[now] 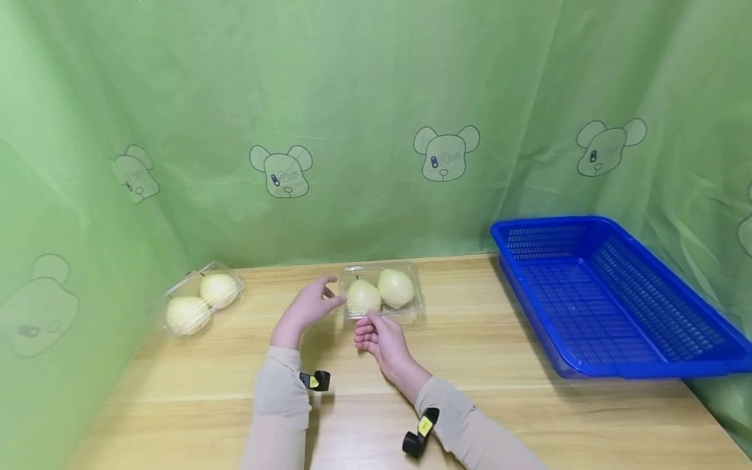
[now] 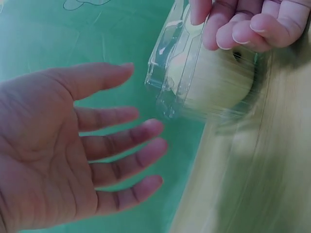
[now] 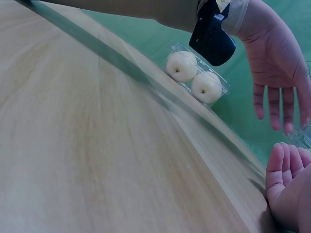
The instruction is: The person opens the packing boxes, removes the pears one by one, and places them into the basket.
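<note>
Two pale yellow pears (image 1: 396,288) lie in a clear plastic clamshell box (image 1: 418,307) near the back of the table. My left hand (image 1: 308,304) is just left of this box, fingers extended and apart from it; the left wrist view shows its bare palm (image 2: 43,150). At the front edge of the box, my right hand (image 1: 384,343) seems to pinch the plastic between thumb and curled fingers; the exact contact is partly hidden. The right wrist view shows little of the box, past the right hand's fingers (image 3: 286,162).
Another clear box (image 1: 230,269) with two pears (image 1: 188,316) stands at the back left, by the green curtain (image 1: 364,215). On the right is a blue plastic basket (image 1: 531,320) with meshed walls. All rest on a wood-grain table (image 1: 194,385).
</note>
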Available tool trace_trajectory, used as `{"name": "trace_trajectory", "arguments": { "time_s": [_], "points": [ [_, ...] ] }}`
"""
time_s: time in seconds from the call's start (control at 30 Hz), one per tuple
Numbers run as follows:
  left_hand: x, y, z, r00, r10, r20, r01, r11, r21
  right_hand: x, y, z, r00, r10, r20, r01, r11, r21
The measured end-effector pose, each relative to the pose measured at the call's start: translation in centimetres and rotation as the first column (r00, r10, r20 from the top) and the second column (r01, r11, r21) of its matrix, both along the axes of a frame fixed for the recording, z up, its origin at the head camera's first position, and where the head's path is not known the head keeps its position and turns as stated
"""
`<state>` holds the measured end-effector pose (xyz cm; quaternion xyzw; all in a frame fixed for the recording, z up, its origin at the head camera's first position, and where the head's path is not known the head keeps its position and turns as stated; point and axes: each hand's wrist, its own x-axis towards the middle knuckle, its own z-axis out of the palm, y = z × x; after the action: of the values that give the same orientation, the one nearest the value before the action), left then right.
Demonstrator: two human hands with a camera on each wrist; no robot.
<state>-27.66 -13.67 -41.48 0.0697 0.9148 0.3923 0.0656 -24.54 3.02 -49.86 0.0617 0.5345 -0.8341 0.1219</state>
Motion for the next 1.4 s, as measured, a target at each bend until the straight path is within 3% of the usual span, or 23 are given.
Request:
{"name": "trace_trajectory", "arguments": {
  "time_s": [0.2,0.33,0.53,0.93,1.17,1.4],
  "points": [
    [-0.1,1.1,-0.3,0.985,-0.109,-0.130,0.105,0.994,-0.041,-0.2,0.0,-0.2,1.000,-0.008,0.005,0.008,1.000,-0.003],
    [-0.1,1.9,-0.6,0.974,-0.175,-0.145,0.160,0.981,-0.111,-0.2,0.0,-0.2,1.000,-0.014,0.012,0.014,1.000,-0.012],
    [0.0,2.8,-1.2,0.958,-0.227,-0.173,0.185,0.956,-0.228,-0.2,-0.1,-0.3,1.000,-0.008,0.011,0.008,1.000,-0.024],
    [0.0,3.2,-1.3,0.953,-0.229,-0.197,0.192,0.963,-0.189,-0.2,0.1,-0.3,1.000,-0.015,0.000,0.015,1.000,-0.016],
    [0.0,3.0,-1.2,0.948,-0.226,-0.224,0.205,0.972,-0.114,-0.1,0.1,-0.2,1.000,-0.011,-0.014,0.011,1.000,-0.001],
    [-0.1,3.2,-1.4,0.932,-0.251,-0.261,0.221,0.966,-0.137,0.0,0.1,-0.2,1.000,-0.006,-0.003,0.006,1.000,-0.004]
  ]
}}
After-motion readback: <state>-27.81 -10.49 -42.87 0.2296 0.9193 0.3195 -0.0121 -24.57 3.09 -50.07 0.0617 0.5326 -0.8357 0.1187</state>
